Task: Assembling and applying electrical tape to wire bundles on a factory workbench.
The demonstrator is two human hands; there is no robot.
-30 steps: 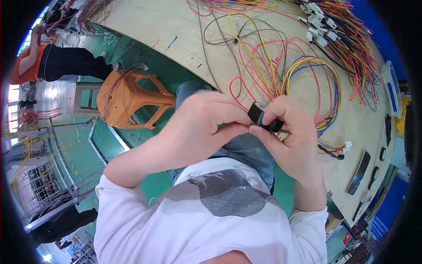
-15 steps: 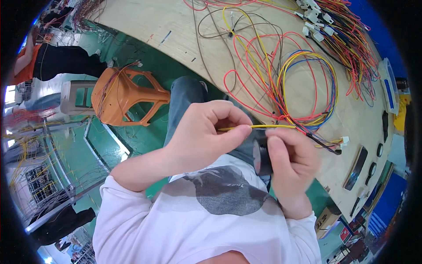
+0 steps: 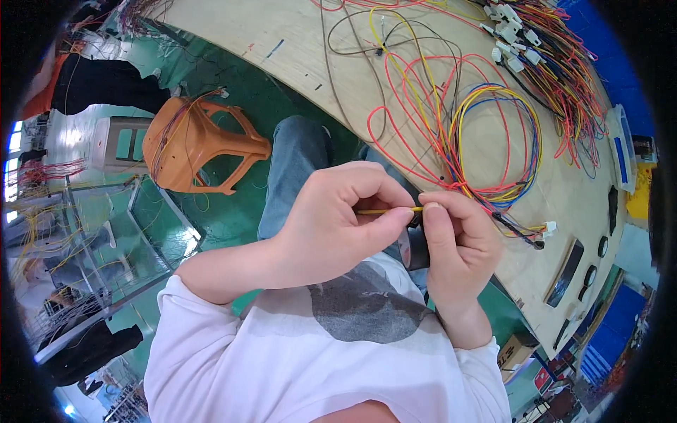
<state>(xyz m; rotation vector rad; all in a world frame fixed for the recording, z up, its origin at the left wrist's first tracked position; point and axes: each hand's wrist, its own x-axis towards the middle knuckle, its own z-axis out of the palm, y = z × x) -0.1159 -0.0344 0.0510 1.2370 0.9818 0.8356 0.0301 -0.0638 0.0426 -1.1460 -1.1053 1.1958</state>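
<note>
Gap narrowed, less yellow wire (image 3: 371,211) exposed.
Left hand (image 3: 345,222) and right hand (image 3: 462,247) both pinch it; black roll (image 3: 418,252), probably tape, beside right palm.

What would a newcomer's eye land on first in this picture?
Probably the left hand and right hand at the centre, pinching a yellow wire, with a roll of black tape just below. Next, the thick bundle of colourful wires on the table at upper right, and the orange stool at left.
</note>
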